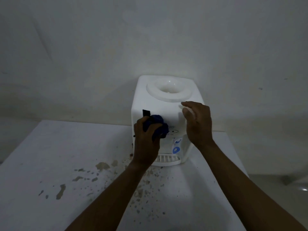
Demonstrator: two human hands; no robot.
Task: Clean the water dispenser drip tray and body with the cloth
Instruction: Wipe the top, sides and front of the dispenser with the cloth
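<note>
Water dispenser (150,105): white plastic countertop unit, boxy with rounded edges, standing upright against the wall. No bottle is fitted; the round funnel-shaped bottle seat (168,90) on top is open and unobstructed. Front panel carries faint dark lettering and two blue tap labels (176,148), one above the other, on the right side of the recess. Drip tray (168,159): white, slotted grille, seated at the base of the front, its left end hidden. Cloth (159,120): dark blue, bunched into a wad, pressed against the upper left front of the body, gripped in the left hand (146,140).
</note>
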